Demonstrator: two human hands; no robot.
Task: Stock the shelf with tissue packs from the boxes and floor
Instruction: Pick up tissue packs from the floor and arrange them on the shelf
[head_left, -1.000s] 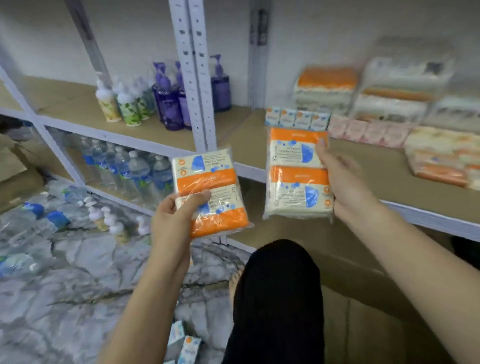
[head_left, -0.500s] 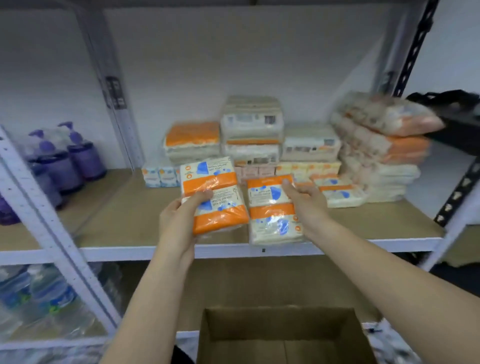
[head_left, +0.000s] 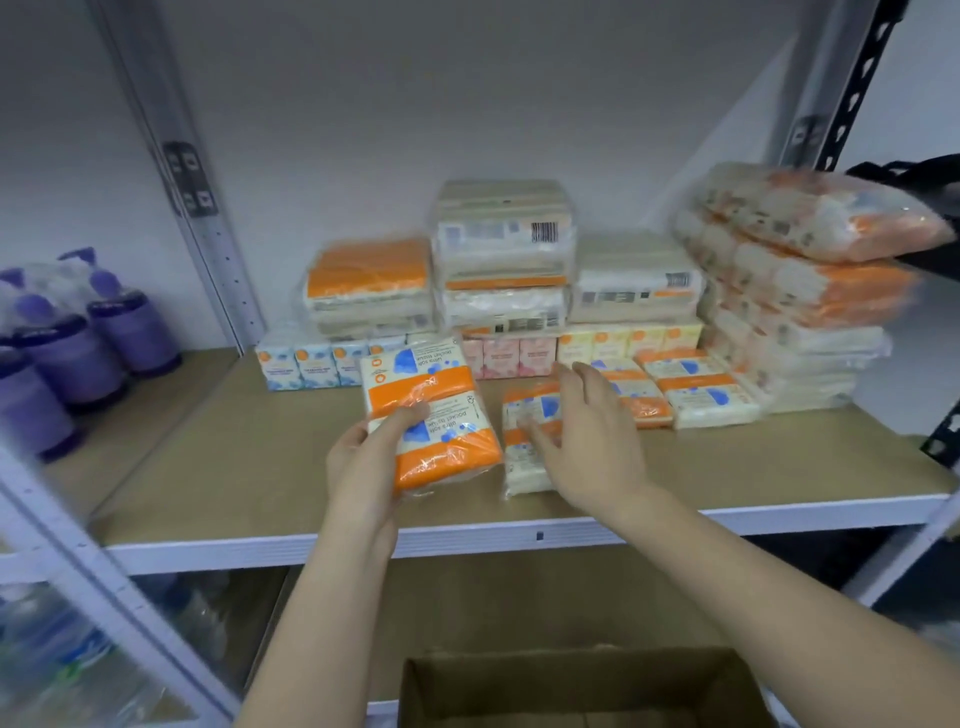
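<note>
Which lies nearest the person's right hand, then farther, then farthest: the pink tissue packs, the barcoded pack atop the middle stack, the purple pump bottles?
1. Pink tissue packs: just behind the right hand.
2. Barcoded pack: higher, at the back.
3. Purple pump bottles: far left bay.

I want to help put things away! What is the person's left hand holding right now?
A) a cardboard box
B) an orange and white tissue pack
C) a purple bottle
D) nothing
B: the left hand grips an orange and white tissue pack above the shelf, while the right hand is spread open over another pack lying there.
</note>
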